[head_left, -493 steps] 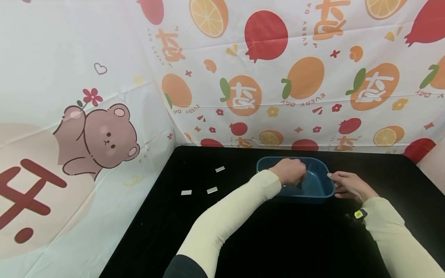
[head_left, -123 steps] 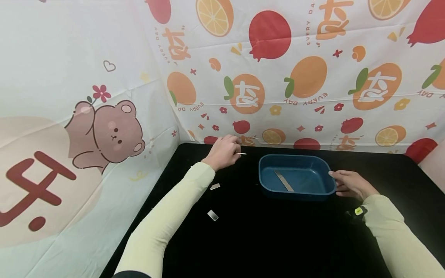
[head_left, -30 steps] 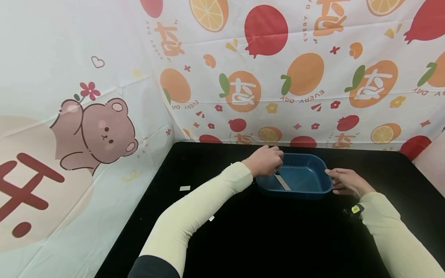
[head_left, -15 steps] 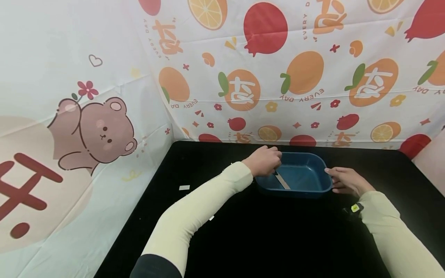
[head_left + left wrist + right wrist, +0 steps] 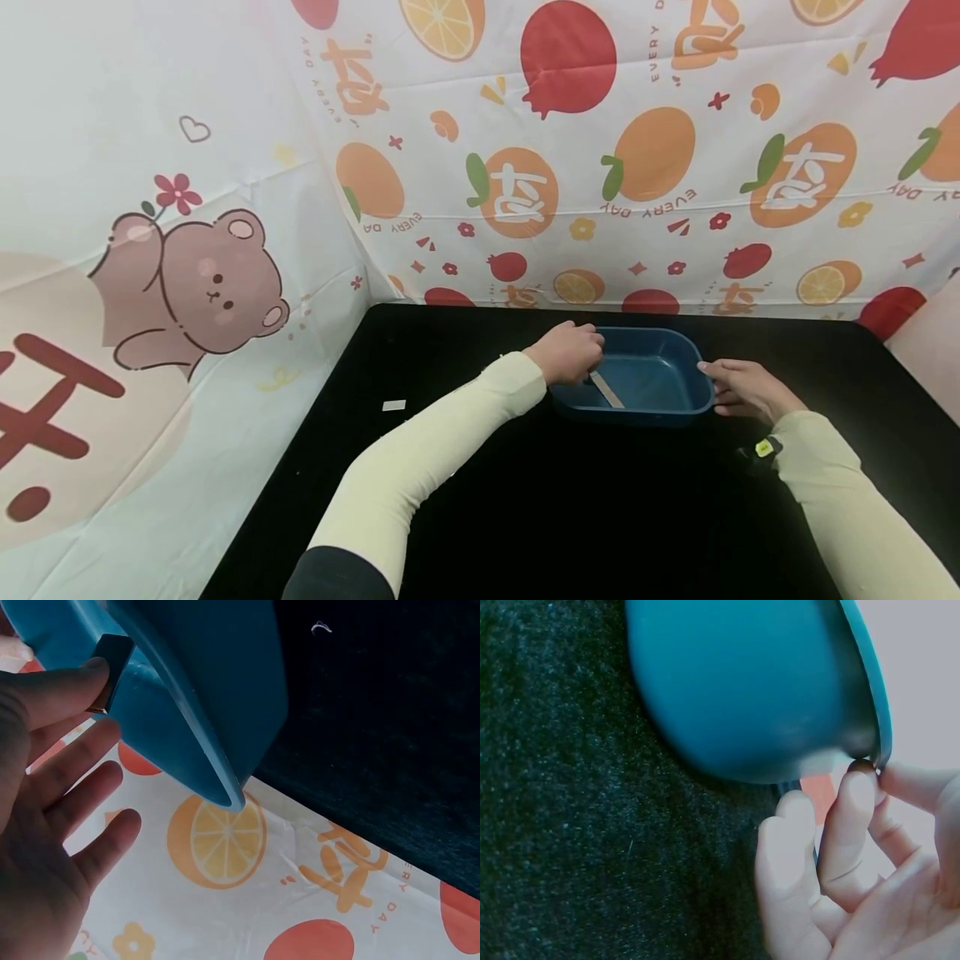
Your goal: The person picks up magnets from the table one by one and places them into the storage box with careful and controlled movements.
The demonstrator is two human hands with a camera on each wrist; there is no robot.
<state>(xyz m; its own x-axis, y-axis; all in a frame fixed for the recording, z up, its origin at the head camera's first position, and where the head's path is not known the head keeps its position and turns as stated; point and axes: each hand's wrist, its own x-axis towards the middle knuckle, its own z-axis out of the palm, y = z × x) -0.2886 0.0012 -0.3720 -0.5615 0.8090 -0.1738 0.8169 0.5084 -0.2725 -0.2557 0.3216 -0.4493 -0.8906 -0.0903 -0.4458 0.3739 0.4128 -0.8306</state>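
My left hand point(image 5: 567, 353) is over the left end of a blue plastic basin point(image 5: 660, 411). In the left wrist view, its thumb and a finger pinch a small, flat, dark-looking rectangular piece point(image 5: 114, 669) above the basin's inside, the other fingers spread loosely. A thin silvery strip point(image 5: 606, 390) lies slanted on the basin floor, its upper end hidden by that hand. At the opposite end, my right hand point(image 5: 752, 390) pinches the basin rim point(image 5: 881, 712) between thumb and fingers. The right wrist view shows the remaining fingers beside the basin's outer wall.
One small whitish rectangular piece point(image 5: 393, 406) lies on the black tabletop point(image 5: 570, 517) to the left. The left sleeve point(image 5: 427, 450) covers part of the table. Printed cloth point(image 5: 450, 108) hangs behind the table and along its left side.
4.1 s ago my left hand held a thin piece at the back left; it has since moved right to the basin and stayed almost still. My right hand keeps the rim throughout.
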